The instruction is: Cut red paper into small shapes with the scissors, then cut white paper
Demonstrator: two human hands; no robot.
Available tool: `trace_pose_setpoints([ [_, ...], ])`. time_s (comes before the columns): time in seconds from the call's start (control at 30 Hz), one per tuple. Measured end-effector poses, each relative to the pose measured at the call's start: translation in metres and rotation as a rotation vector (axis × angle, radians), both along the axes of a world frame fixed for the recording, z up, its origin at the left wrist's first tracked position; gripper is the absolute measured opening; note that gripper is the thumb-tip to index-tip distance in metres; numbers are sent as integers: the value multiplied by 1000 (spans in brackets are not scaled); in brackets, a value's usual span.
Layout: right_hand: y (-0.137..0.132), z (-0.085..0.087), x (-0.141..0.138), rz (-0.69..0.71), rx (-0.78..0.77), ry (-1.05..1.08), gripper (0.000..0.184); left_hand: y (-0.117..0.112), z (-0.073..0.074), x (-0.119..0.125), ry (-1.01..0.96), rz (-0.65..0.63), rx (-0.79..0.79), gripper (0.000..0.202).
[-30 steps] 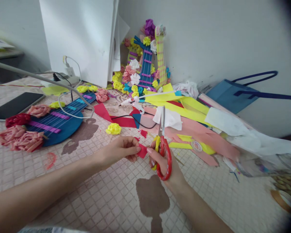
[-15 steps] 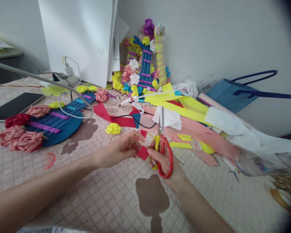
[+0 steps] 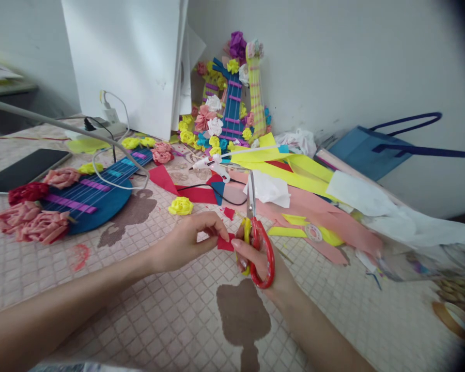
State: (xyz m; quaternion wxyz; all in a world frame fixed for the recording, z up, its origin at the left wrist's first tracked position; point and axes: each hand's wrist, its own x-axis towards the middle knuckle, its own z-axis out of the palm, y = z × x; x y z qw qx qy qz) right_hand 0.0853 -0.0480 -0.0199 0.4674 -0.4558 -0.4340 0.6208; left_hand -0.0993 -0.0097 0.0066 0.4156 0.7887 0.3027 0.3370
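Observation:
Between my two hands is a small piece of red paper (image 3: 225, 242). My left hand (image 3: 194, 237) pinches its left side with thumb and fingertips. My right hand (image 3: 256, 258) has the scissors (image 3: 260, 253) hooked on it, with one red handle and one yellow. Their blades point up and away, apart from the paper, while my right thumb and finger pinch the paper's right edge. Another red scrap (image 3: 229, 213) lies on the table just beyond my fingers. A yellow paper flower (image 3: 180, 205) sits beyond my left hand.
A blue paper guitar (image 3: 101, 199) with paper roses lies at left beside a phone (image 3: 25, 168). A white glue gun (image 3: 213, 163) and its black cord lie ahead. Coloured paper strips (image 3: 313, 201) spread to the right, near a blue bag (image 3: 372, 150). Tape (image 3: 453, 318) rests at far right.
My left fingers have closed onto the red paper, which has turned and shifted slightly left. The right hand and scissors have moved a little left.

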Motion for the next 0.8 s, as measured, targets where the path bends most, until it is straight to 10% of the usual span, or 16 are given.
trace_pose_setpoints([
  [0.8,0,3,-2,-42,16,-102,19,0,-14,6,-289,98,-716,25],
])
